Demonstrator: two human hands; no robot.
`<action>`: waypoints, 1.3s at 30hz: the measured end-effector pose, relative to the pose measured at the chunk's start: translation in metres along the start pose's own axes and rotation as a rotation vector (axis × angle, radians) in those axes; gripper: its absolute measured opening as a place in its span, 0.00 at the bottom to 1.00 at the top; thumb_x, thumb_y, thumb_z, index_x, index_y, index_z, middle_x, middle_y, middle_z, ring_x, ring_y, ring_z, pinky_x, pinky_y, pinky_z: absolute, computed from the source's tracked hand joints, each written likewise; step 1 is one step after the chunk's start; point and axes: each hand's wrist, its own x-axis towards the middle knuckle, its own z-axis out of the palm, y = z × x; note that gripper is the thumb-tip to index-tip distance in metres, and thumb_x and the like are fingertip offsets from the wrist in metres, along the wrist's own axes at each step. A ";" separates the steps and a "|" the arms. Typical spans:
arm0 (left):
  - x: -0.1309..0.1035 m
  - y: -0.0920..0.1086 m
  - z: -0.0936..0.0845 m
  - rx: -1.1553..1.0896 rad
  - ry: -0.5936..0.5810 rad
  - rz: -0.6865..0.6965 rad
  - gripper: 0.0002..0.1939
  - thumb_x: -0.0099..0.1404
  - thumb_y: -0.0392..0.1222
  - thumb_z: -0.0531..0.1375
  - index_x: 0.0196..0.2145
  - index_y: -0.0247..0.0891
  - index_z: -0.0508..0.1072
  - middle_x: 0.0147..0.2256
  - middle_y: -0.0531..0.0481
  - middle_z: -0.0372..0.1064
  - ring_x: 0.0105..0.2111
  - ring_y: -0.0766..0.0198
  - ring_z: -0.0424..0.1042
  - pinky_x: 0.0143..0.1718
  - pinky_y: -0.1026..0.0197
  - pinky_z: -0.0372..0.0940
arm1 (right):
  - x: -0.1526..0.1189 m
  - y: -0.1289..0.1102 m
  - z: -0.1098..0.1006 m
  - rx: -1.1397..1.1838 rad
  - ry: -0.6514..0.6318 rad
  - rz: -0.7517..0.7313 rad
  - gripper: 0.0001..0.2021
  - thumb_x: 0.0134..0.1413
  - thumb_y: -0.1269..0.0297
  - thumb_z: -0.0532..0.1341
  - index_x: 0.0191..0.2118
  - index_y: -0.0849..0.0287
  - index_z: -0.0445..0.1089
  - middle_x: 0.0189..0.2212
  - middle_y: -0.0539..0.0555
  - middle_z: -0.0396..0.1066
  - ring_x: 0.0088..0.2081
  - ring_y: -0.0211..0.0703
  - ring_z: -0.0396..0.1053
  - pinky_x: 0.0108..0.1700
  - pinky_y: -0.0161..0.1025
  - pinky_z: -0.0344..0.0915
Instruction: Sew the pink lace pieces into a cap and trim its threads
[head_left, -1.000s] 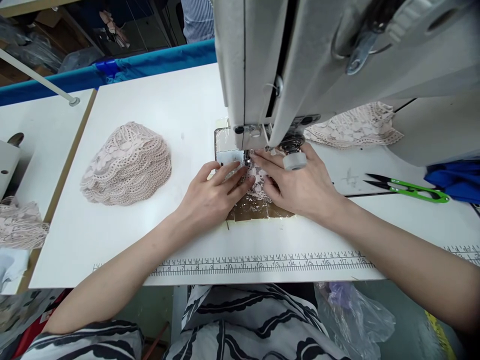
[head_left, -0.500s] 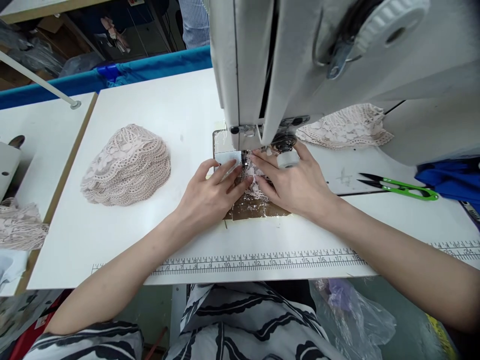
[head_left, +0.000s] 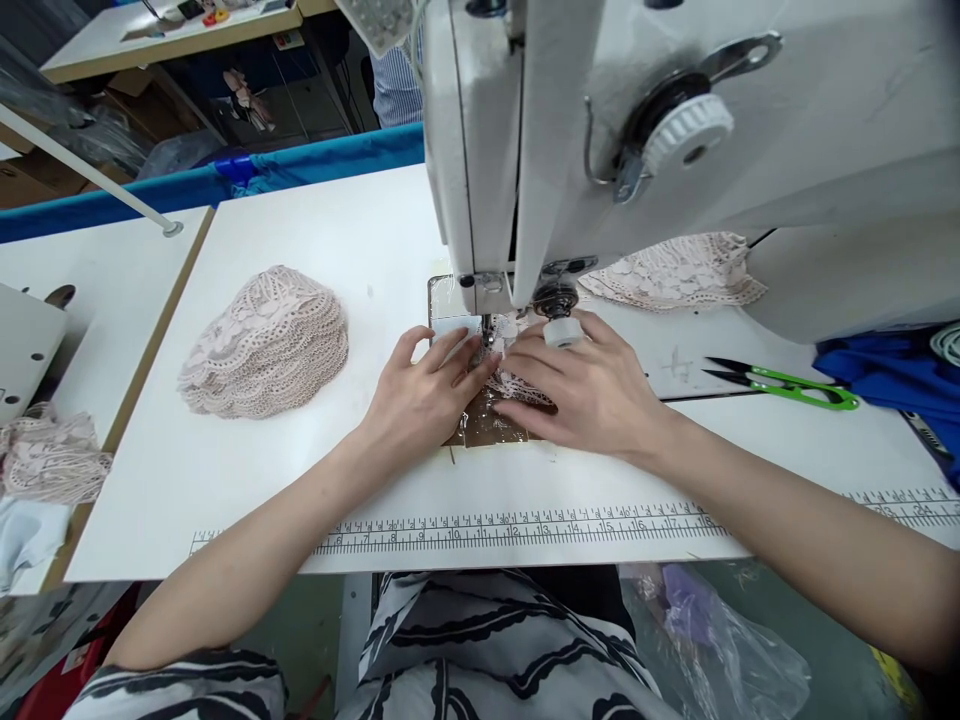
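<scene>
A small piece of pale pink lace [head_left: 523, 388] lies under the presser foot [head_left: 487, 328] of a white sewing machine [head_left: 480, 150]. My left hand [head_left: 421, 392] rests at the left of the foot, fingers spread and lying flat, fingertips touching the lace edge. On the right side, my right hand [head_left: 596, 390] presses the lace with outstretched fingers, thumb apart and toward me. Part of the lace is hidden beneath the right fingers and the machine head. Under both hands is a brown taped plate [head_left: 491, 428] set in the tabletop.
A stack of lace pieces [head_left: 266, 345] sits at the left; more lace [head_left: 679, 272] lies behind the needle area. Green thread snips [head_left: 799, 388] and blue cloth [head_left: 870, 375] are at the right. A printed ruler [head_left: 480, 532] runs along the table's front edge [head_left: 375, 566].
The camera view has shifted slightly. My right fingers have moved over the lace and its near edge has drawn away from me. My left hand stays almost in place.
</scene>
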 end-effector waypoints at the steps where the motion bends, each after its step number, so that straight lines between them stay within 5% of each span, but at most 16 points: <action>1: 0.000 0.001 0.000 -0.018 0.007 -0.019 0.19 0.69 0.31 0.55 0.55 0.38 0.73 0.54 0.41 0.75 0.55 0.52 0.72 0.52 0.46 0.62 | -0.001 -0.002 -0.002 0.016 -0.007 -0.009 0.17 0.65 0.54 0.59 0.46 0.64 0.76 0.40 0.58 0.79 0.43 0.51 0.72 0.53 0.50 0.63; 8: 0.001 0.003 0.002 -0.120 0.129 -0.042 0.12 0.69 0.33 0.59 0.48 0.36 0.77 0.46 0.46 0.79 0.46 0.56 0.75 0.48 0.49 0.63 | 0.001 -0.006 -0.002 -0.063 -0.001 -0.028 0.10 0.62 0.75 0.58 0.39 0.58 0.77 0.40 0.50 0.80 0.38 0.42 0.72 0.43 0.42 0.62; 23: -0.002 0.006 -0.004 -0.073 0.093 -0.013 0.12 0.72 0.35 0.56 0.49 0.35 0.77 0.48 0.47 0.79 0.51 0.56 0.76 0.53 0.48 0.64 | -0.001 -0.002 -0.002 0.025 0.036 -0.108 0.12 0.63 0.76 0.58 0.40 0.56 0.78 0.42 0.50 0.81 0.44 0.42 0.77 0.50 0.43 0.70; 39: 0.000 0.001 0.001 -0.073 0.086 -0.051 0.12 0.73 0.37 0.56 0.50 0.36 0.76 0.48 0.47 0.79 0.51 0.55 0.76 0.54 0.46 0.61 | 0.001 0.000 0.002 -0.001 0.035 -0.081 0.12 0.64 0.76 0.58 0.42 0.57 0.78 0.42 0.48 0.81 0.41 0.41 0.77 0.44 0.41 0.69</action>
